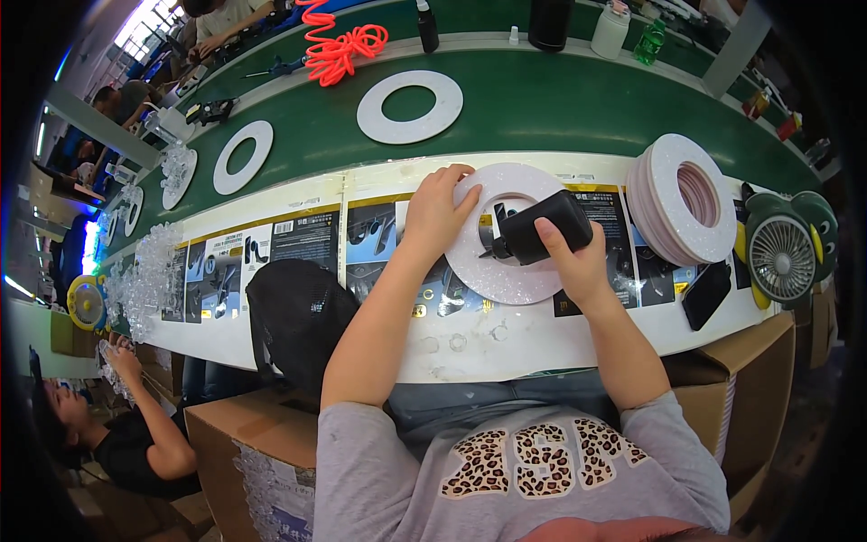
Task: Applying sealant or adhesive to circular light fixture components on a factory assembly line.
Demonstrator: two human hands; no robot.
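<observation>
A flat white ring (468, 257) with a speckled surface lies on the white table in front of me. My left hand (437, 215) grips its upper left edge, thumb on top of the ring. In my right hand (576, 264) is a black squeeze bottle (549, 228), tilted over the ring with its narrow nozzle pointing left and down. The nozzle is near the ring's inner edge; whether it touches cannot be told. To the right, a stack of similar white rings (715, 242) leans at a slant.
A black mesh cap (302, 312) sits left of my forearm. Right of the stack are a phone (707, 295) and a green fan (782, 257). Clear plastic parts (149, 289) pile up at left. Beyond, a green belt (316, 149) carries rings; an orange coiled hose (348, 54) lies farther back.
</observation>
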